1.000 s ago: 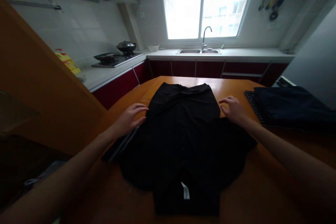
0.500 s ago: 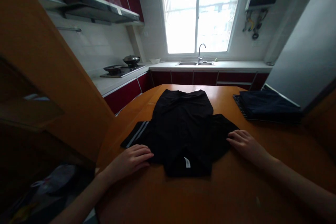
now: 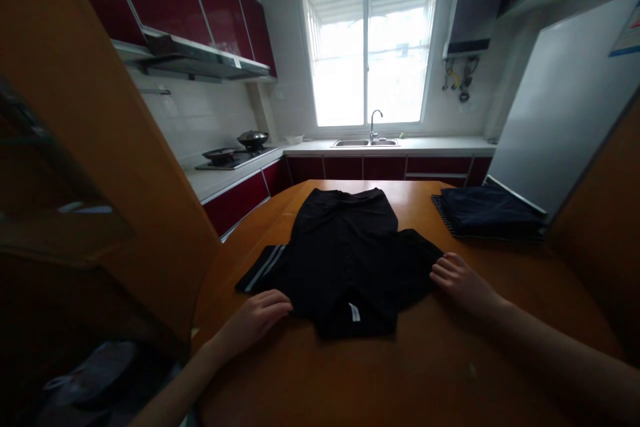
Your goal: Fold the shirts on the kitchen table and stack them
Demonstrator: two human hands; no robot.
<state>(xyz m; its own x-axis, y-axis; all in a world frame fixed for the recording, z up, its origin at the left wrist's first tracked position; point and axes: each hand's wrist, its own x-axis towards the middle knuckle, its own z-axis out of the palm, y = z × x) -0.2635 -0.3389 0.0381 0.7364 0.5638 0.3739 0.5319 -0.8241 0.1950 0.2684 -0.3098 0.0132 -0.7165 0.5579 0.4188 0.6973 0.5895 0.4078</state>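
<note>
A black short-sleeved shirt (image 3: 345,247) lies spread on the wooden table (image 3: 350,380), its neck towards me. A small white label shows inside the neck, and two pale stripes cross the left sleeve. My left hand (image 3: 257,320) is closed at the near edge of that sleeve, fingertips pinching the cloth. On the other side, my right hand (image 3: 460,280) has its fingers curled on the outer edge of the right sleeve. The thumbs are mostly hidden.
Folded dark clothes (image 3: 490,210) are stacked at the table's right side. Beyond the table are a sink (image 3: 365,143), a stove (image 3: 235,159) with pans and a white counter. A wooden panel (image 3: 150,167) stands close on the left.
The camera view has tilted up and shifted a little. My left hand's fingers have drawn together at the sleeve edge. The shirt lies nearly as before; my right hand stays at the right sleeve.
</note>
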